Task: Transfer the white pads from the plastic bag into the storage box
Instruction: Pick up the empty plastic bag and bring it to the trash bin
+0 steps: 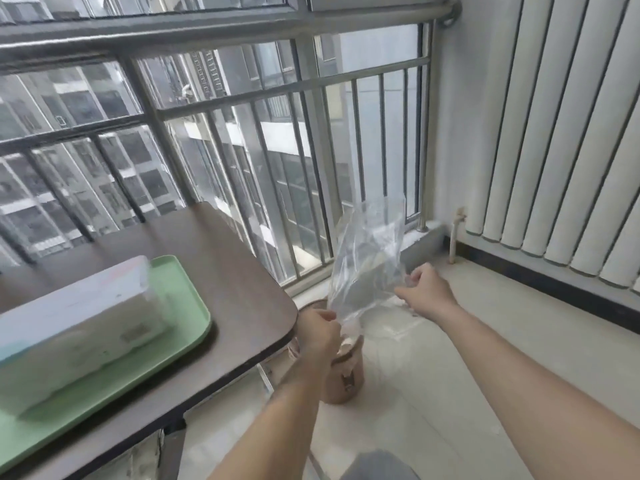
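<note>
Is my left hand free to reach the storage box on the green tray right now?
Probably not at once: the left hand is pinching the plastic bag off the table's corner. Nothing blocks the way to the storage box; it must let go first.

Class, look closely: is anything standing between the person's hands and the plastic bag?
Nothing visible. The left hand and right hand both pinch the plastic bag directly, held in the air beside the table.

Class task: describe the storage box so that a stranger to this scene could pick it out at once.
Start at the dark brown table beside the window railing. On it lies a pale green plastic tray, and the white translucent rectangular storage box sits on that tray. It is the only boxy, lidded thing on the table.
</note>
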`<state>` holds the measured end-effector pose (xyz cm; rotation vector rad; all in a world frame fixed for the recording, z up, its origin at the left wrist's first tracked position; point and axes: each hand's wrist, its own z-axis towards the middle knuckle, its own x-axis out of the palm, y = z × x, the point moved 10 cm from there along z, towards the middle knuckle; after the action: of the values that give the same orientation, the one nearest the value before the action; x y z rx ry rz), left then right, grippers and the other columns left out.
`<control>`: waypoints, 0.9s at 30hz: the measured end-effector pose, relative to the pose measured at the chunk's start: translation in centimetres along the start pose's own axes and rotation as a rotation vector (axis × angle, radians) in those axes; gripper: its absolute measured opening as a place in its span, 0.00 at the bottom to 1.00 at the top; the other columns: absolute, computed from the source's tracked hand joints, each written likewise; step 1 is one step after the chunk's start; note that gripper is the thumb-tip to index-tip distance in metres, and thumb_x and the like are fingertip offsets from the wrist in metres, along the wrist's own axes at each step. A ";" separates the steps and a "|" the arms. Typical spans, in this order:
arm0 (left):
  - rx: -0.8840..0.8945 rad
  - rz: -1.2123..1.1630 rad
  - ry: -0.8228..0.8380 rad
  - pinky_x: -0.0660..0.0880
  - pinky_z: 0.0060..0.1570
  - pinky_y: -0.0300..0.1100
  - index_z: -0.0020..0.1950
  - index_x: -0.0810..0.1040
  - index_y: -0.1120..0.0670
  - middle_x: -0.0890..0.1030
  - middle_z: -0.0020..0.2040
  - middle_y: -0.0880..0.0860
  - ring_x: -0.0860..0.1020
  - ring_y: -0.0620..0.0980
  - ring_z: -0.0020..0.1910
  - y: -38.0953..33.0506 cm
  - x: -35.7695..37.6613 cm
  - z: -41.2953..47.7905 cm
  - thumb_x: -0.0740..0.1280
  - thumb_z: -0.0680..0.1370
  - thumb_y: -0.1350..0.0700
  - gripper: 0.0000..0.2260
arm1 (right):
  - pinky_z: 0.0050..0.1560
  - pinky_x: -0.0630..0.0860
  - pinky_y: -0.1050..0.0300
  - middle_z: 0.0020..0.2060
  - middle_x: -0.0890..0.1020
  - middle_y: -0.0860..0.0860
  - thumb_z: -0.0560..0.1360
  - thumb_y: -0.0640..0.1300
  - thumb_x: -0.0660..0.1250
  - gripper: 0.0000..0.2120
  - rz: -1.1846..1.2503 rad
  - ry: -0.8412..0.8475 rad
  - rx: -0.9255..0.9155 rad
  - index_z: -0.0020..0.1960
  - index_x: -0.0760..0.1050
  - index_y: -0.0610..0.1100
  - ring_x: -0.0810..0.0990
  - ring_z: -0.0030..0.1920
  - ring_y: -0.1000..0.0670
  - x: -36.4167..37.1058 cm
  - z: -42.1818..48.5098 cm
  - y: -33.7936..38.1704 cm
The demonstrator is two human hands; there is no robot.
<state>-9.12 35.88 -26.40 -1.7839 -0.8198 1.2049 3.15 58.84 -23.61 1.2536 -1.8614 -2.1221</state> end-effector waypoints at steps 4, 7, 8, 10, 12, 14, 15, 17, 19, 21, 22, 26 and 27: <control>-0.053 0.042 -0.057 0.72 0.48 0.40 0.61 0.80 0.58 0.82 0.58 0.55 0.78 0.51 0.47 2.9 -0.1 4.1 0.64 0.78 0.64 0.13 | 0.43 0.70 0.54 0.48 0.73 0.49 0.72 0.45 0.69 0.17 -0.032 0.092 0.002 0.53 0.63 0.45 0.75 0.47 0.45 5.8 2.5 -1.3; -0.053 0.068 -0.092 0.67 0.44 0.33 0.63 0.78 0.60 0.80 0.60 0.56 0.74 0.49 0.48 4.3 0.2 6.5 0.59 0.79 0.67 0.15 | 0.44 0.68 0.56 0.55 0.73 0.45 0.71 0.42 0.68 0.14 -0.039 0.133 -0.013 0.53 0.66 0.45 0.72 0.48 0.47 9.8 4.4 -1.9; -0.040 0.109 -0.102 0.66 0.36 0.30 0.62 0.78 0.62 0.80 0.57 0.57 0.73 0.49 0.45 4.6 0.2 7.1 0.58 0.78 0.68 0.15 | 0.47 0.70 0.56 0.57 0.72 0.44 0.71 0.42 0.68 0.14 -0.047 0.153 -0.008 0.54 0.69 0.45 0.73 0.49 0.47 11.2 4.9 -2.2; -0.025 0.175 -0.112 0.65 0.25 0.31 0.60 0.78 0.64 0.77 0.47 0.58 0.70 0.47 0.35 5.2 0.3 8.6 0.58 0.76 0.70 0.15 | 0.55 0.72 0.56 0.61 0.73 0.45 0.71 0.44 0.68 0.17 -0.055 0.210 0.011 0.59 0.73 0.43 0.75 0.55 0.46 13.9 5.9 -2.8; -0.033 0.188 -0.103 0.65 0.26 0.32 0.56 0.79 0.62 0.76 0.45 0.55 0.72 0.47 0.35 5.8 0.3 9.7 0.59 0.76 0.70 0.13 | 0.61 0.72 0.54 0.64 0.74 0.47 0.70 0.48 0.67 0.24 -0.074 0.274 0.027 0.65 0.73 0.43 0.75 0.61 0.46 16.5 6.8 -3.3; -0.030 0.185 -0.075 0.71 0.35 0.37 0.55 0.79 0.59 0.79 0.44 0.53 0.77 0.51 0.40 6.4 0.6 10.8 0.61 0.75 0.70 0.14 | 0.64 0.71 0.52 0.66 0.75 0.48 0.70 0.50 0.65 0.28 -0.118 0.337 0.037 0.69 0.72 0.45 0.74 0.64 0.44 18.4 7.1 -3.6; -0.020 0.186 -0.051 0.72 0.33 0.36 0.55 0.80 0.59 0.79 0.41 0.53 0.78 0.51 0.39 6.8 0.8 11.2 0.62 0.74 0.70 0.14 | 0.66 0.69 0.51 0.68 0.74 0.47 0.70 0.50 0.64 0.29 -0.152 0.373 0.045 0.70 0.71 0.45 0.72 0.66 0.44 19.3 7.1 -3.8; -0.036 0.186 0.021 0.68 0.26 0.28 0.57 0.79 0.61 0.79 0.40 0.54 0.75 0.48 0.35 7.8 1.5 12.0 0.64 0.73 0.70 0.14 | 0.66 0.66 0.49 0.70 0.71 0.47 0.69 0.53 0.63 0.32 -0.253 0.432 0.063 0.72 0.68 0.46 0.68 0.69 0.41 20.7 6.9 -4.5; -0.075 0.205 0.076 0.68 0.28 0.29 0.62 0.76 0.61 0.80 0.50 0.57 0.76 0.50 0.42 8.9 2.0 12.2 0.66 0.75 0.67 0.16 | 0.63 0.66 0.47 0.70 0.70 0.46 0.63 0.57 0.59 0.38 -0.349 0.465 0.089 0.73 0.66 0.50 0.66 0.69 0.40 21.4 6.8 -5.6; -0.056 0.272 0.101 0.67 0.33 0.34 0.68 0.74 0.59 0.79 0.54 0.56 0.76 0.51 0.47 9.3 2.3 12.3 0.66 0.77 0.62 0.19 | 0.61 0.67 0.47 0.69 0.70 0.47 0.61 0.57 0.58 0.40 -0.382 0.490 0.099 0.74 0.64 0.54 0.66 0.67 0.40 22.1 6.8 -6.8; -0.028 0.308 0.105 0.67 0.33 0.34 0.68 0.74 0.57 0.79 0.51 0.54 0.76 0.51 0.46 9.0 2.3 12.0 0.66 0.77 0.60 0.19 | 0.61 0.67 0.48 0.69 0.70 0.47 0.63 0.57 0.58 0.39 -0.391 0.493 0.099 0.74 0.64 0.54 0.66 0.67 0.40 21.8 6.6 -6.7; 0.013 0.366 0.164 0.70 0.47 0.39 0.72 0.73 0.56 0.79 0.60 0.56 0.78 0.52 0.54 7.6 2.7 10.4 0.67 0.77 0.54 0.23 | 0.61 0.66 0.51 0.63 0.75 0.46 0.75 0.49 0.61 0.19 -0.471 0.467 0.033 0.64 0.71 0.45 0.70 0.63 0.43 18.8 5.9 -4.8; 0.000 0.390 0.184 0.70 0.54 0.41 0.74 0.71 0.56 0.77 0.66 0.56 0.77 0.54 0.61 7.1 2.7 9.6 0.66 0.77 0.52 0.25 | 0.59 0.66 0.52 0.61 0.76 0.46 0.75 0.48 0.61 0.15 -0.479 0.456 0.019 0.59 0.73 0.44 0.70 0.61 0.43 18.0 5.7 -4.4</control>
<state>-16.76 37.50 -35.86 -2.0810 -0.3746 1.2544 -10.23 55.19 -37.13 2.1425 -1.4971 -1.7628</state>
